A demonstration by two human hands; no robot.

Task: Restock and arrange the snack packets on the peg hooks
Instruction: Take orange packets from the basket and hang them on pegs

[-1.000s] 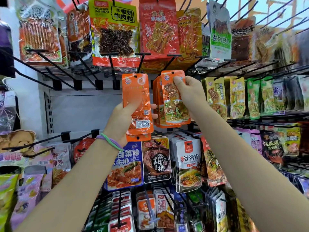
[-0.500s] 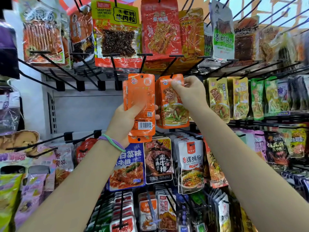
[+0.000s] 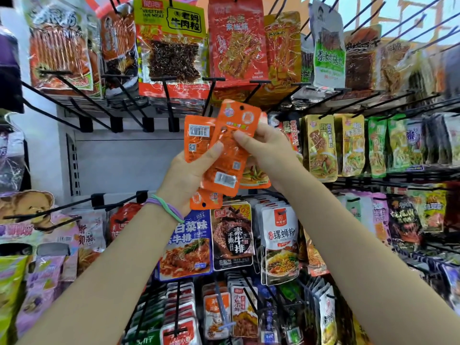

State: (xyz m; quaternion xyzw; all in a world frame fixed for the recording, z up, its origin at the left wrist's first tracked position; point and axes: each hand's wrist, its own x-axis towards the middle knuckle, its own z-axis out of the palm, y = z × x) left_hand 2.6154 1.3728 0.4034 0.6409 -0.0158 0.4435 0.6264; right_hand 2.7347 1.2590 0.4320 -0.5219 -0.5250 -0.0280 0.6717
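Gripping orange packets (image 3: 224, 155) up front of peg hooks (image 3: 211, 95): left hand (image 3: 189, 173) clamps fanned stack from below, right hand (image 3: 268, 150) pinches tilted top packet, barcode sides facing camera.

Right hand (image 3: 267, 150) fingers hidden behind orange packets (image 3: 230, 148); hanging orange packet (image 3: 254, 176) mostly covered; far-right packets blurred.

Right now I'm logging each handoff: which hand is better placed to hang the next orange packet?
Probably the right hand: it pinches the top orange packet near its hang hole, beside the hanging orange stock. The left hand grips the remaining packets.
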